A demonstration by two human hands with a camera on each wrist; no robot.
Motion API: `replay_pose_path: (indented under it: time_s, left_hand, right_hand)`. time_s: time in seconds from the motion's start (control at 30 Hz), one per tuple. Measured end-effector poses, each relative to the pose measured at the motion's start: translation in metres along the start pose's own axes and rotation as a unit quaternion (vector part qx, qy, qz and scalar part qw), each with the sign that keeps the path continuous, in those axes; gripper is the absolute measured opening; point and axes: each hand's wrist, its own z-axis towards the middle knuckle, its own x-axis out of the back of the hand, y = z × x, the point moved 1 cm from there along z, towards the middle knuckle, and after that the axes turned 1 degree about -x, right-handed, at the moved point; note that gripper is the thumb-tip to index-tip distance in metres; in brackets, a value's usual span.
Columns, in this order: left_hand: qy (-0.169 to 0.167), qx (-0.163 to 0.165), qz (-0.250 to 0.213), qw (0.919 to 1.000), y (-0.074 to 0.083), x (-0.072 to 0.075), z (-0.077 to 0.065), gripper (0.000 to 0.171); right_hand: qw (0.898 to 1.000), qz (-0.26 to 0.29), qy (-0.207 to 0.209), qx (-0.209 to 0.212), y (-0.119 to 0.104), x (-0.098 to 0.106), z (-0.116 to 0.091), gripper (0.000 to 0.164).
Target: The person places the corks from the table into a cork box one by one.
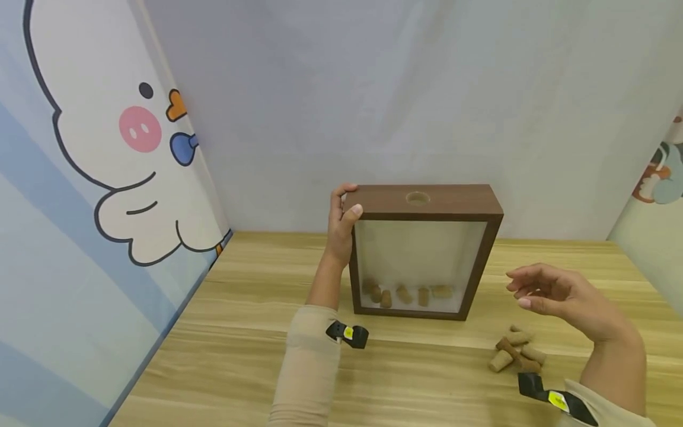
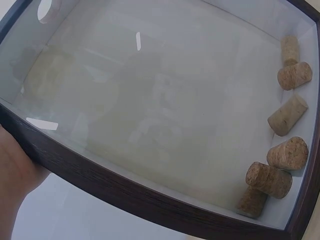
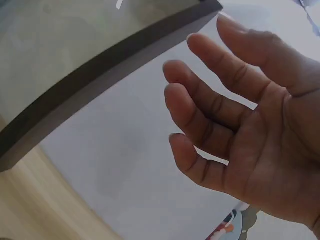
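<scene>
A dark brown wooden shadow box (image 1: 475, 261) with a clear front stands upright on the table, a round hole (image 1: 418, 198) in its top. Several cork stoppers (image 2: 287, 115) lie along its bottom inside. My left hand (image 1: 340, 228) grips the box's upper left corner, thumb on the front edge and fingers over the side and back. To the right of the box, my right hand (image 1: 573, 299) hovers above the table with loosely bent fingers. Nothing is in it, as the right wrist view shows its bare palm (image 3: 265, 145). Below it lies a small pile of loose corks (image 1: 501, 360).
The wood-grain table (image 1: 256, 356) reaches back to a pale curtain (image 1: 427, 89) just behind the box. On the left hangs a cloth with a cartoon figure (image 1: 96, 118). Another printed panel (image 1: 667, 172) is at the right edge.
</scene>
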Motion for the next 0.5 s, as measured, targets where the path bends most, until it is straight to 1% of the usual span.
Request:
replay_pose_path:
  time_s: [0.13,0.23,0.37,0.5]
  left_hand:
    - [0.000,-0.001,0.002,1.0000,-0.001,0.001,-0.001,0.064]
    - [0.000,0.001,0.001,1.0000,0.000,0.001,-0.001,0.064]
    - [0.002,0.008,0.004,1.0000,0.001,0.001,-0.001,0.064]
    - [0.005,0.006,-0.002,1.0000,0.002,0.000,0.000,0.064]
  right_hand:
    - [0.998,0.010,-0.025,-0.052,0.021,0.004,-0.014,0.032]
    - [0.995,0.012,-0.038,-0.093,0.038,0.006,-0.024,0.031]
    - [0.987,0.012,-0.053,-0.149,0.058,0.009,-0.036,0.031]
    - [0.978,0.014,-0.051,-0.200,0.075,0.011,-0.045,0.034]
